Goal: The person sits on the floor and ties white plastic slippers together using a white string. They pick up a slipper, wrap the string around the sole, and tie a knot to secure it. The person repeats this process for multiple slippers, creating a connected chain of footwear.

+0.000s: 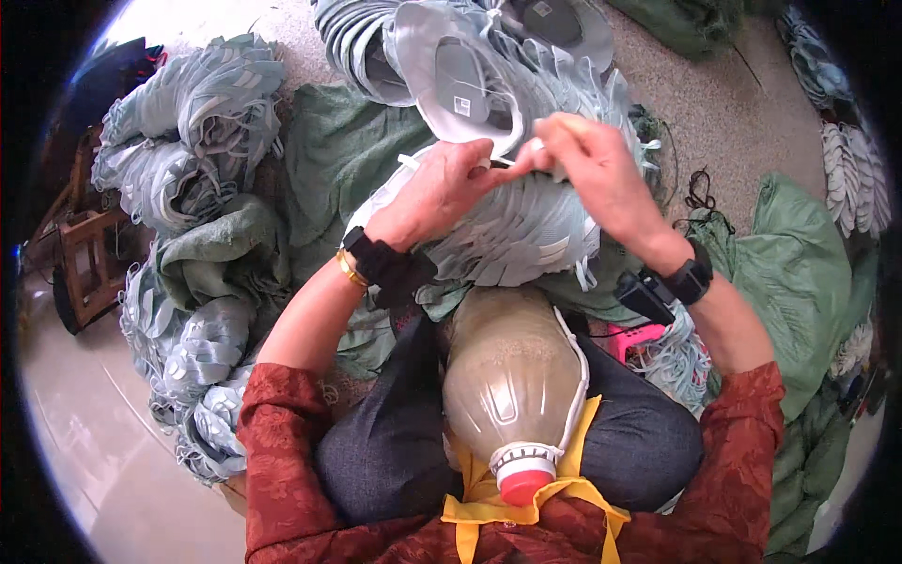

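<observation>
My left hand (434,191) and my right hand (587,167) meet in front of me, both pinching the edge of a pale grey-blue shoe upper (460,89) that tilts up behind them. Under the hands lies a thick stack of the same pale shoe uppers (526,235) resting on my lap. A black wrist strap and a gold bangle sit on my left wrist, a black watch on my right. Between my knees stands a tan plastic bottle (512,376) with a white collar and red cap.
Heaps of grey-blue shoe uppers (188,122) lie on the left and lower left (193,367), more at the top (554,23) and far right (850,174). Green sacks (799,273) lie on the right, green cloth (338,150) on the left. A wooden stool (89,258) stands far left.
</observation>
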Action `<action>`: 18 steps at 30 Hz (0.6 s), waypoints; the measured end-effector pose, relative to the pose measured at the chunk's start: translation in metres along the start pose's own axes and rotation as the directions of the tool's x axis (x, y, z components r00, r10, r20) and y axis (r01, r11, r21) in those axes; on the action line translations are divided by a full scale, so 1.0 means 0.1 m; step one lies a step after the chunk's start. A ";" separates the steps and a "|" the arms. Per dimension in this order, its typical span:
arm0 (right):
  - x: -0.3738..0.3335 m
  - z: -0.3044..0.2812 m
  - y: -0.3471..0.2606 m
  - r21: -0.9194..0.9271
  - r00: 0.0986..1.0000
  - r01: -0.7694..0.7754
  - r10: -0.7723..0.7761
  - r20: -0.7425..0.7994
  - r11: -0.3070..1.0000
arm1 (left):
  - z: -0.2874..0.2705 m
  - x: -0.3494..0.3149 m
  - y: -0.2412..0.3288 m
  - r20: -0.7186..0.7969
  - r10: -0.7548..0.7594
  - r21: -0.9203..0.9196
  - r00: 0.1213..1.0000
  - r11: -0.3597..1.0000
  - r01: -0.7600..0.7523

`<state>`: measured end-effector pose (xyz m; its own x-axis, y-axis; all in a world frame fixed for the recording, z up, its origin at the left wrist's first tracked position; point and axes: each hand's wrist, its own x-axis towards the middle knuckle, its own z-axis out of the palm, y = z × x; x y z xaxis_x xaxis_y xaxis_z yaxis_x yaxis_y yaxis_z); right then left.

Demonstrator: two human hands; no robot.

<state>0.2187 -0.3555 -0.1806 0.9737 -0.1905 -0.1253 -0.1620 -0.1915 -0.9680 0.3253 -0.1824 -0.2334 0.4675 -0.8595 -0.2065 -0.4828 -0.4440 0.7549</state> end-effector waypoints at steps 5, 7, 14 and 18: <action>0.45 0.23 -0.20 -0.128 0.949 0.199 -0.159 0.272 0.971 | 0.24 0.03 -0.34 -0.269 0.033 -0.287 0.963 0.951 -0.113; 0.62 0.23 -0.13 0.041 0.955 0.282 -0.284 0.083 0.959 | 0.19 0.06 -0.38 -0.113 -0.243 -0.587 0.963 0.798 0.133; 0.46 0.55 0.52 -0.129 0.997 -0.069 0.073 0.032 0.989 | 0.15 -0.03 -0.41 0.018 -0.326 -0.808 0.945 0.552 0.206; 0.47 0.59 0.62 -0.046 0.993 -0.109 0.110 0.029 0.993 | 0.16 -0.04 -0.50 0.019 -0.299 -0.792 0.954 0.578 0.197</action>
<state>0.2644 -0.3195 -0.2593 0.9541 -0.1821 -0.2378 -0.2744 -0.2138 -0.9375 0.3361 -0.1608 -0.2801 0.5759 -0.6923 -0.4348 0.3992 -0.2260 0.8886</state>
